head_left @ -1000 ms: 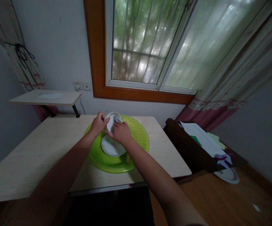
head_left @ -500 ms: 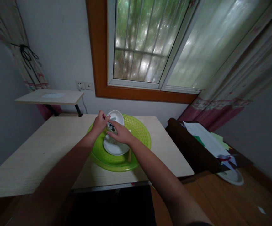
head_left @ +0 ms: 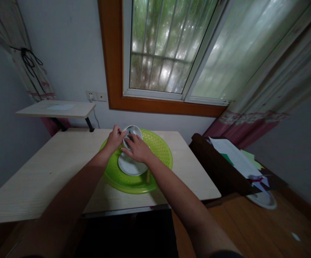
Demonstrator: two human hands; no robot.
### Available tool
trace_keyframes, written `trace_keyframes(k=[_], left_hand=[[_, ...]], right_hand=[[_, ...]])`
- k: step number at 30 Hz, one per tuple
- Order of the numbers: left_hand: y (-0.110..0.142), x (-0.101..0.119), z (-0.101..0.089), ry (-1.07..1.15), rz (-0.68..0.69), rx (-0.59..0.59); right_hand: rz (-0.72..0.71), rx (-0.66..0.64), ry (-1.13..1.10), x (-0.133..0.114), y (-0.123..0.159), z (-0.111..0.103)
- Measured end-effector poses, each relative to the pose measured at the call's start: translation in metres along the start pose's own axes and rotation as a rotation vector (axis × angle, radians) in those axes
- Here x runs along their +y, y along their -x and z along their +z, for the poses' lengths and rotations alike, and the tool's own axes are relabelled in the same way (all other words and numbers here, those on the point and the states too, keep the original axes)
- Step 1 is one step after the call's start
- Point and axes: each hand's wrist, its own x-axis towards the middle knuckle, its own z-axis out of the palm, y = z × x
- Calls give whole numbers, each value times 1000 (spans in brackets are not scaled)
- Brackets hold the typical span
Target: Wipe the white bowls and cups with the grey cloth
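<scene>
My left hand (head_left: 114,138) grips the left rim of a white bowl (head_left: 137,129), thumb on its edge. The bowl is tilted, its hollow facing me, and a greyish patch shows inside. My right hand (head_left: 137,147) curls over the bowl's near side, fingers inside and thumb lower outside the wall. Just below the bowl a white plate (head_left: 132,167) lies on a round green plastic tray (head_left: 162,152). Light wooden chopsticks (head_left: 148,176) lie right of the plate, partly covered by my right wrist.
The tray stands on a pale wooden table (head_left: 71,161) against the wall below a window. A small raised shelf (head_left: 58,108) is at the back left. To the right, a dark brown piece of furniture (head_left: 211,168) holds papers.
My right fingers have moved from the bowl's near outer side over into its hollow. The bowl has turned slightly, and its dark outer pattern is now covered. My left hand keeps its hold.
</scene>
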Motion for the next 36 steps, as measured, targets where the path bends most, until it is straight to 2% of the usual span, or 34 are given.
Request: trace_keyframes(k=[9, 18, 23, 29, 36], left_hand=[[-2, -3, 1, -7, -1, -1], [-1, 0, -4, -56, 33, 69], [-2, 0, -5, -78, 31, 81], [0, 3, -5, -69, -2, 78], [2, 2, -3, -7, 79, 16]], right_hand=[[83, 43, 135, -3, 3, -2], [136, -44, 184, -9, 0, -10], [108, -90, -26, -7, -1, -11], [65, -26, -403, 0, 1, -8], [-20, 30, -455, -2, -1, 0]])
